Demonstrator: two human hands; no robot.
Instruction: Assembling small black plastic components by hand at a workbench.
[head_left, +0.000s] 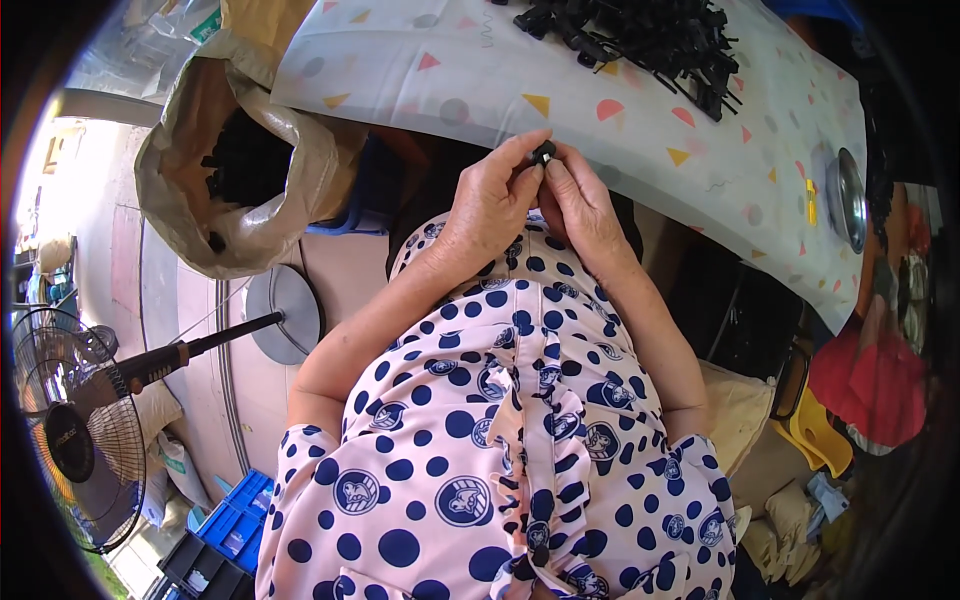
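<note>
Just off the near edge of the table, my two hands meet around a small black part [544, 151] with a light spot on it. My left hand [492, 200] pinches it between thumb and fingers from the left. From the right, the thumb and fingers of my right hand [580, 197] close on the same piece. Its exact kind is too small to tell, and the fingers hide part of it. Beyond my hands, a heap of black plastic parts [640, 45] lies at the far side of the table [390, 75], which has a patterned cloth.
An open sack [300, 205] holding black pieces stands left of the table. A metal bowl [851, 200] and a small yellow item [811, 203] sit at the table's right end. A standing fan [80, 430] and blue crates [237, 520] are at lower left; a yellow chair [815, 440] at right.
</note>
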